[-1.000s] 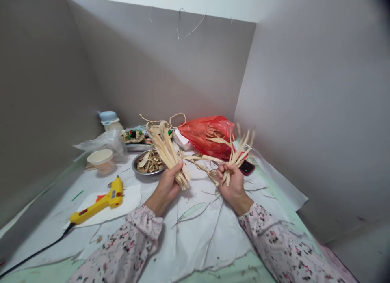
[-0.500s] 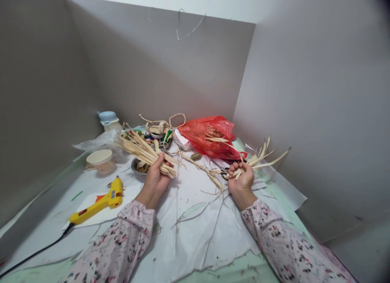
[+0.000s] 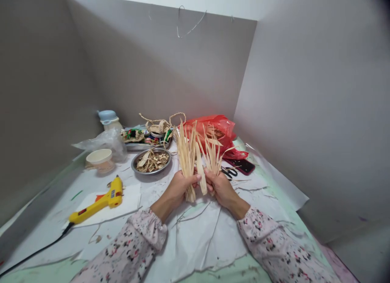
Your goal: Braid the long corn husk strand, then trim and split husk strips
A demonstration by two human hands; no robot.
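Note:
My left hand (image 3: 179,187) is closed round a bundle of pale dry straw strips (image 3: 186,155) that stand upright above the white paper sheet (image 3: 201,234). My right hand (image 3: 221,188) is closed round a second, smaller bunch of straw strips (image 3: 211,153). The two hands touch at the thumbs, and the two bunches stand side by side. Both arms wear floral sleeves.
A yellow glue gun (image 3: 100,201) with a black cord lies at the left. Behind the hands are a metal bowl of straw scraps (image 3: 151,161), a cream cup (image 3: 99,158), a red plastic bag (image 3: 216,130), scissors (image 3: 229,172), a dark phone (image 3: 242,166) and a cluttered tray (image 3: 143,137). Grey panels wall in the table.
My hands were apart with the bunches splayed outward. They have come together in the middle, and both bunches now point upright side by side.

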